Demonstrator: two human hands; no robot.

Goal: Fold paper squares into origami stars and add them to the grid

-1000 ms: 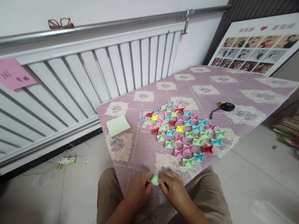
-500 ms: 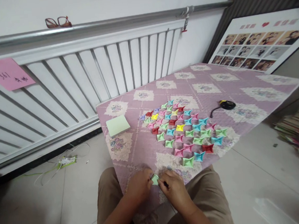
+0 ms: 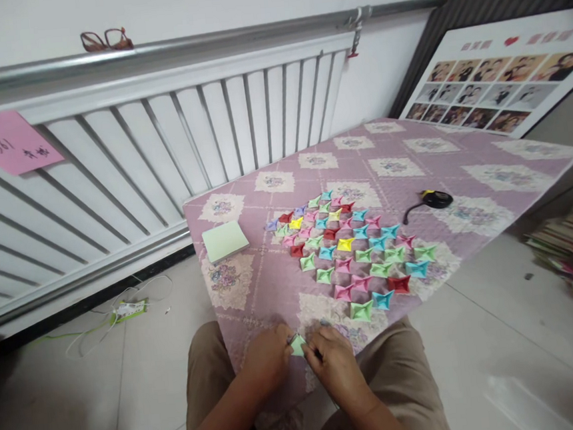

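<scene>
A small folded piece of light green paper point(image 3: 298, 346) is pinched between my two hands at the near edge of the table. My left hand point(image 3: 270, 355) grips its left side, and my right hand point(image 3: 333, 358) grips its right side, fingers closed on both. Beyond them, several folded paper boats point(image 3: 345, 244) in green, pink, blue, red, yellow and purple stand in slanting rows on the cloth. To the left lies a stack of pale green paper squares point(image 3: 225, 241).
A purple flowered cloth point(image 3: 266, 277) covers the table. A black corded object with a yellow part point(image 3: 437, 199) lies at the right. A white radiator point(image 3: 159, 139) runs behind, with eyeglasses point(image 3: 105, 41) on the pipe above. A photo board point(image 3: 482, 44) leans at the far right.
The view has shifted very slightly. Both hands stay in nearly the same place, still pinching the green folded paper, with no clear change in its shape.
</scene>
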